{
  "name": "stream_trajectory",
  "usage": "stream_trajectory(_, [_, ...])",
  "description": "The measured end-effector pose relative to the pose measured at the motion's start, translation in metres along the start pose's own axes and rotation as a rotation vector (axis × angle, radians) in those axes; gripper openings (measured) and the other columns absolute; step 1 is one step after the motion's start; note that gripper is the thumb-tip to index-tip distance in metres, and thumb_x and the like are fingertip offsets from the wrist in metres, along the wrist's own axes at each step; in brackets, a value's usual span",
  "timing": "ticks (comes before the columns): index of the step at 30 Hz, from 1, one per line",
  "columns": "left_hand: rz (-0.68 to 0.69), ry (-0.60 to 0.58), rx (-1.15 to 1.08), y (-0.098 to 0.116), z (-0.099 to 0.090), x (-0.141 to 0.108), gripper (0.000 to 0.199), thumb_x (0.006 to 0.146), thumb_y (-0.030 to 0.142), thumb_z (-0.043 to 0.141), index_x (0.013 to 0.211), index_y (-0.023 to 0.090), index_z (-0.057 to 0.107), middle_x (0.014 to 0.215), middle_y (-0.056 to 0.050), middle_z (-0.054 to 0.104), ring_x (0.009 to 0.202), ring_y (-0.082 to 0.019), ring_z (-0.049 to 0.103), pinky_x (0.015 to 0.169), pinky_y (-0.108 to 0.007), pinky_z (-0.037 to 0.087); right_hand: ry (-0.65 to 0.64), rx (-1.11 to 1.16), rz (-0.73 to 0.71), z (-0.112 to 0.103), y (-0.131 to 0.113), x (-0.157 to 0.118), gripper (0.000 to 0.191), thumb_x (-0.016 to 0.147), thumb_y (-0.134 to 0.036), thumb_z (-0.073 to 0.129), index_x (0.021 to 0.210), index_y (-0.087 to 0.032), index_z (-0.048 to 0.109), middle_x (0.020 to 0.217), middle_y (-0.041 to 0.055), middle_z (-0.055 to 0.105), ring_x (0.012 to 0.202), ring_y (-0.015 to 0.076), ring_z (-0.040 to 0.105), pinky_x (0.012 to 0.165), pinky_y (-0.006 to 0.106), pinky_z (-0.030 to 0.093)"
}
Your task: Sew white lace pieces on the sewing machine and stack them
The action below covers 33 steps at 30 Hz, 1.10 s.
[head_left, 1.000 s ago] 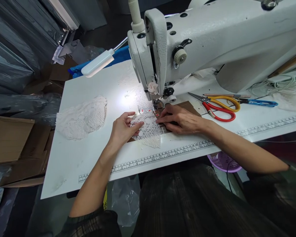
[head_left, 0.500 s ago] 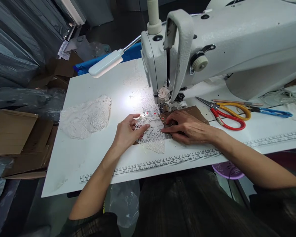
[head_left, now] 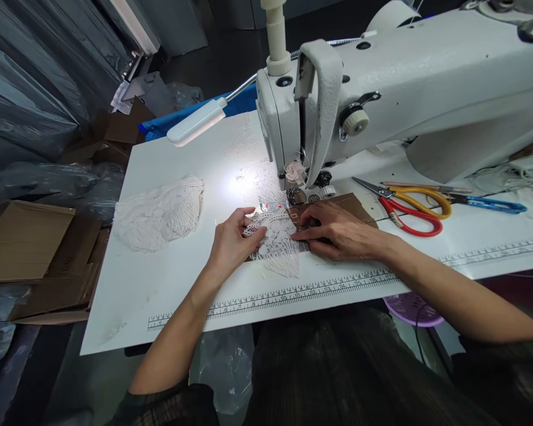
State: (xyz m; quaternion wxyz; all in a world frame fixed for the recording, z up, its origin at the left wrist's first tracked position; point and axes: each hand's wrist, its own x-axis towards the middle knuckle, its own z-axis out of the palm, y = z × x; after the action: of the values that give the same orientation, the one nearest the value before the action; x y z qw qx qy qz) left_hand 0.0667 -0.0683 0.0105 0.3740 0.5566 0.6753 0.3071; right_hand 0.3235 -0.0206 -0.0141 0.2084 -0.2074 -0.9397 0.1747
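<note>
A piece of white lace (head_left: 278, 234) lies over a brown plate (head_left: 353, 207) just in front of the sewing machine's (head_left: 293, 188) needle area. My left hand (head_left: 237, 239) pinches the lace at its left edge between thumb and fingers. Palm down, my right hand (head_left: 333, 231) rests on the brown plate with bent, separated fingers. One of its fingertips touches the lace's right edge. Small red marks show near the top of the lace. The needle and presser foot are too small to make out clearly.
Another lace piece (head_left: 160, 213) lies at the table's left. Red-and-yellow-handled scissors (head_left: 411, 204) and a blue-handled tool (head_left: 493, 202) are on the right. A lamp (head_left: 198, 121) lights the table. A printed ruler (head_left: 293, 293) follows the front edge; cardboard boxes (head_left: 26, 242) stand left.
The view has shifted slightly, so everything appears a little lower or further right. Both hands stay at the lace in nearly the same pose.
</note>
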Motion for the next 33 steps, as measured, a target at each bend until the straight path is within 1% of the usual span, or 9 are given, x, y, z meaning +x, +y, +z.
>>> stream_trajectory(3, [0.057, 0.012, 0.085, -0.002, -0.001, 0.0, 0.047, 0.083, 0.033, 0.073, 0.126, 0.02, 0.061, 0.087, 0.001, 0.062, 0.054, -0.009, 0.064, 0.051, -0.023, 0.053, -0.001, -0.01, -0.006, 0.0, 0.0, 0.0, 0.033, 0.09, -0.021, 0.057, 0.116, -0.027, 0.077, 0.107, 0.0103, 0.065, 0.104, 0.0256, 0.059, 0.094, 0.046, 0.049])
stream_trajectory(5, [0.158, 0.064, 0.252, -0.003, -0.004, 0.0, 0.043, 0.083, 0.033, 0.073, 0.124, 0.021, 0.064, 0.088, 0.001, 0.062, 0.056, -0.009, 0.06, 0.052, -0.023, 0.051, -0.004, -0.014, -0.009, 0.0, 0.0, 0.0, 0.033, 0.09, -0.022, 0.058, 0.117, -0.027, 0.076, 0.108, 0.01, 0.065, 0.104, 0.0251, 0.058, 0.093, 0.045, 0.049])
stream_trajectory(8, [0.365, 0.193, 0.512, -0.002, -0.007, -0.001, 0.036, 0.084, 0.034, 0.072, 0.118, 0.023, 0.069, 0.101, -0.004, 0.062, 0.063, -0.01, 0.058, 0.051, -0.024, 0.047, -0.002, -0.014, -0.018, 0.0, 0.001, 0.001, 0.032, 0.091, -0.022, 0.058, 0.117, -0.026, 0.076, 0.108, 0.0105, 0.065, 0.103, 0.0254, 0.058, 0.092, 0.045, 0.049])
stream_trajectory(10, [0.57, 0.225, 0.601, -0.001, -0.007, 0.001, 0.026, 0.09, 0.033, 0.067, 0.112, 0.021, 0.07, 0.107, -0.007, 0.063, 0.072, -0.014, 0.061, 0.052, -0.026, 0.048, 0.003, -0.01, -0.029, 0.0, 0.002, 0.001, 0.032, 0.091, -0.022, 0.058, 0.117, -0.025, 0.076, 0.106, 0.0108, 0.065, 0.102, 0.0255, 0.058, 0.091, 0.045, 0.049])
stream_trajectory(13, [0.944, 0.103, 0.693, 0.0, 0.0, 0.009, 0.015, 0.096, 0.023, 0.058, 0.104, 0.017, 0.069, 0.104, -0.01, 0.068, 0.087, -0.02, 0.065, 0.064, -0.032, 0.057, 0.009, -0.005, -0.034, 0.001, 0.003, 0.001, 0.033, 0.091, -0.021, 0.058, 0.118, -0.025, 0.076, 0.103, 0.0103, 0.065, 0.1, 0.0249, 0.057, 0.091, 0.045, 0.048])
stream_trajectory(16, [1.146, -0.051, 0.812, 0.001, 0.008, 0.02, 0.019, 0.098, 0.019, 0.053, 0.111, 0.012, 0.065, 0.109, -0.015, 0.069, 0.094, -0.025, 0.067, 0.077, -0.04, 0.06, 0.024, 0.003, -0.031, 0.003, 0.003, 0.0, 0.033, 0.09, -0.021, 0.058, 0.117, -0.025, 0.076, 0.104, 0.0103, 0.064, 0.101, 0.0249, 0.056, 0.091, 0.046, 0.048])
stream_trajectory(21, [1.156, -0.16, 0.982, 0.0, 0.016, 0.03, 0.031, 0.1, 0.024, 0.047, 0.119, 0.004, 0.061, 0.124, -0.024, 0.066, 0.104, -0.032, 0.066, 0.081, -0.047, 0.057, 0.027, 0.0, -0.033, 0.004, 0.003, 0.0, 0.033, 0.091, -0.021, 0.057, 0.117, -0.026, 0.076, 0.103, 0.0104, 0.063, 0.101, 0.0248, 0.056, 0.092, 0.046, 0.047])
stream_trajectory(27, [1.043, -0.149, 1.053, 0.001, 0.019, 0.022, 0.037, 0.101, 0.024, 0.042, 0.127, 0.005, 0.06, 0.129, -0.024, 0.063, 0.099, -0.032, 0.064, 0.079, -0.046, 0.052, 0.042, -0.02, -0.026, 0.004, 0.001, 0.0, 0.033, 0.091, -0.022, 0.056, 0.116, -0.025, 0.077, 0.103, 0.0104, 0.062, 0.099, 0.025, 0.056, 0.092, 0.047, 0.046])
stream_trajectory(33, [0.935, -0.221, 1.053, 0.012, 0.021, 0.02, 0.039, 0.102, 0.024, 0.041, 0.132, 0.008, 0.06, 0.137, -0.022, 0.06, 0.106, -0.033, 0.062, 0.088, -0.048, 0.046, 0.071, -0.038, -0.014, 0.006, 0.0, 0.0, 0.033, 0.09, -0.021, 0.056, 0.115, -0.026, 0.076, 0.103, 0.01, 0.061, 0.098, 0.0245, 0.055, 0.092, 0.048, 0.049])
